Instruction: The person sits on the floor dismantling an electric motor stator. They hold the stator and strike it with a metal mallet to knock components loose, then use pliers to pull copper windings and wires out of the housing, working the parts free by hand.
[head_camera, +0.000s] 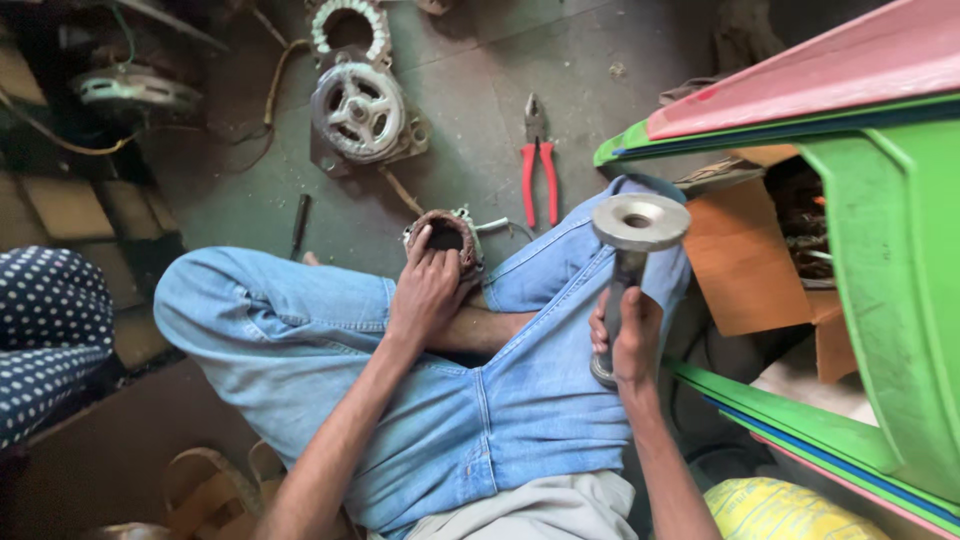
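- Head view – the left hand (428, 292) lies curled over a small motor stator (446, 240) with brown copper windings, fingers closed on its near rim; the stator sits on the floor just beyond the crossed legs in blue jeans (300, 335), and its lower half is hidden by the hand.
- The right hand (628, 340) is wrapped tight around the handle of a metal hammer (634, 228), held upright with the round flat head facing the camera; the handle's middle disappears inside the fist.
- Red-handled pliers (539, 165) lie on the grey floor near the stator, apart from it.
- A larger round motor housing (358, 110) rests farther off; behind it a toothed ring is cut off by the top edge.
- Stacked green and red plastic furniture (880, 250) crowds the right side, close beside the hammer – little open room there.
- Left edge: dotted dark cloth (45, 330), partly out of view.
- The dark upper-left corner is hard to make out.
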